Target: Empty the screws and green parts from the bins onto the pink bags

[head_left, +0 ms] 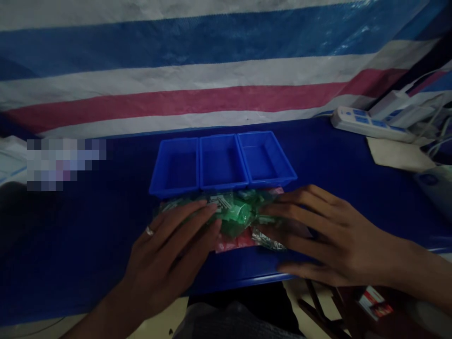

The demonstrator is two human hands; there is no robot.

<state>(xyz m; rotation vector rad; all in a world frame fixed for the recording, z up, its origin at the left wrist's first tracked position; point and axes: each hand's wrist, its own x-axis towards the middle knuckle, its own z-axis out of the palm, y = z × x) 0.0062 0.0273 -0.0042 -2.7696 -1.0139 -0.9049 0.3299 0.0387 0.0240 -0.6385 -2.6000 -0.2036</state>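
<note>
Several clear plastic bags with a green tint (240,214) lie in a heap near the table's front edge, with small pale pieces showing inside. Beneath them is a pink plastic bag (235,242). My left hand (176,242) rests on the heap's left side, fingers stretched out, a ring on one of them. Over the right side lies my right hand (321,230), its fingers spread and touching the bags; neither hand grips anything. Just behind the heap stand three blue bins in a row: left (174,192), middle (225,187) and right (273,181).
At the back right a white power strip (363,123) with plugs and cables lies beside a beige flat piece (399,153). A striped tarp (212,70) hangs behind the blue table (106,202). A blurred-out pile is at the left. Below right is a red-and-white packet (375,301).
</note>
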